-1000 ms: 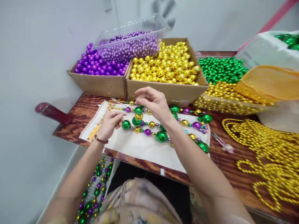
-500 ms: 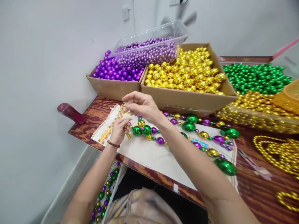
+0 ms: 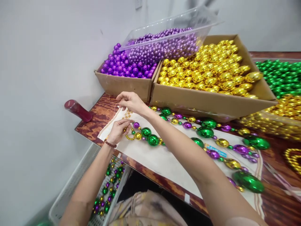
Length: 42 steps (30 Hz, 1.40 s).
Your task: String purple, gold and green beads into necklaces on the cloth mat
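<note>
At the near left corner of the brown wood-grain counter [image 3: 94, 117], on a white cloth mat [image 3: 150, 157]: one long strand of green, gold and purple metallic beads [image 3: 204, 131], strung and laid in loops across the mat. Left hand [image 3: 118, 131] pinched shut on the strand's small gold-bead end, just above the mat. Right hand [image 3: 129, 101] raised above it, fingertips pinched together on what seems a fine thread [image 3: 115, 108]; too thin to confirm. Stringing judged largely complete; the end by the hands appears left to finish or tie. Behind: cardboard box of purple beads [image 3: 122, 80], cardboard box of gold beads [image 3: 207, 100], clear plastic tub of small purple beads [image 3: 169, 40] resting tilted on both. Loose green beads [image 3: 282, 77] at far right. Below the counter edge, a white wire basket [image 3: 70, 194] holding further strands. Against the frame half a second earlier: both hands sit further left, toward the mat's corner, and the right hand is drawn further from the left.
</note>
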Each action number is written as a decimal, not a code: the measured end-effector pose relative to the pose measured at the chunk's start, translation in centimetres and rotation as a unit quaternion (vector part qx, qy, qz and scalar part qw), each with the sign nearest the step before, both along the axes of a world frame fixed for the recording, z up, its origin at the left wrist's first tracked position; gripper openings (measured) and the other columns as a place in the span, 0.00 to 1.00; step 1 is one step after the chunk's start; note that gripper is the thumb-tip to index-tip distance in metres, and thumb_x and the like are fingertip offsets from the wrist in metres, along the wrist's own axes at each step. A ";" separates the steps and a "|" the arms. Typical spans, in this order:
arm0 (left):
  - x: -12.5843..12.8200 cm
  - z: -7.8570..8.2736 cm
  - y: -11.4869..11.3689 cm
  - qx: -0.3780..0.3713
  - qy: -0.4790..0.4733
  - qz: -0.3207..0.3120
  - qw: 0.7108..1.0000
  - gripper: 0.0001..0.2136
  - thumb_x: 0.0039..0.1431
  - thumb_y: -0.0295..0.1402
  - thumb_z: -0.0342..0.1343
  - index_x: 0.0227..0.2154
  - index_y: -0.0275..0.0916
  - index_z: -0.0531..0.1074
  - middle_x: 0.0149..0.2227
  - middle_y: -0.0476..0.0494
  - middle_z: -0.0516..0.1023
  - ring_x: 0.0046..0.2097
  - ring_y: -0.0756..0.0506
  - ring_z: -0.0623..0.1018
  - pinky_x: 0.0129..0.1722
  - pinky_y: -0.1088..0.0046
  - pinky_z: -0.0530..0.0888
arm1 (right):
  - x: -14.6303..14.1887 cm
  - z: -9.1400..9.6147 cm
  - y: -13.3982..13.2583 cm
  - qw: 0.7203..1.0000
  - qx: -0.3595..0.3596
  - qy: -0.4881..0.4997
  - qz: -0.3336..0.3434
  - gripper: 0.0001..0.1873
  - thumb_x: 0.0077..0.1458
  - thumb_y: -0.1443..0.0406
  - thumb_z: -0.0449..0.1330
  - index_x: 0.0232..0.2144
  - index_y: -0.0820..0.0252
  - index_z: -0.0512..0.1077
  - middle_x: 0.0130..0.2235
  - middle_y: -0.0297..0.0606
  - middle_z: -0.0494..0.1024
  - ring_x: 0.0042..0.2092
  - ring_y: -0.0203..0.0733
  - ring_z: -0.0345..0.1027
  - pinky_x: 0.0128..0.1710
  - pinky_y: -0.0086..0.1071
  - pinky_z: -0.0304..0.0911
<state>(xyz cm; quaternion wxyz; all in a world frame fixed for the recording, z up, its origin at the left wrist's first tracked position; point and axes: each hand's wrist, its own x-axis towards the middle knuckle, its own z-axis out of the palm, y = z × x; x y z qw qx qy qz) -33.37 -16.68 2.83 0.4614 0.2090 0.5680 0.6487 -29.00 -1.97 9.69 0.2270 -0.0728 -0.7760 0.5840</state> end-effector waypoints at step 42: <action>-2.6 -1.5 -0.6 -0.113 0.106 -0.155 0.976 0.13 0.47 0.40 0.65 0.22 0.33 0.73 0.20 0.49 0.71 0.22 0.54 0.67 0.24 0.79 0.64 | 8.0 -4.8 -1.9 0.924 0.263 -0.277 0.001 0.10 0.59 0.66 0.57 0.30 0.57 0.78 0.33 0.38 0.80 0.35 0.41 0.70 0.30 0.30 0.52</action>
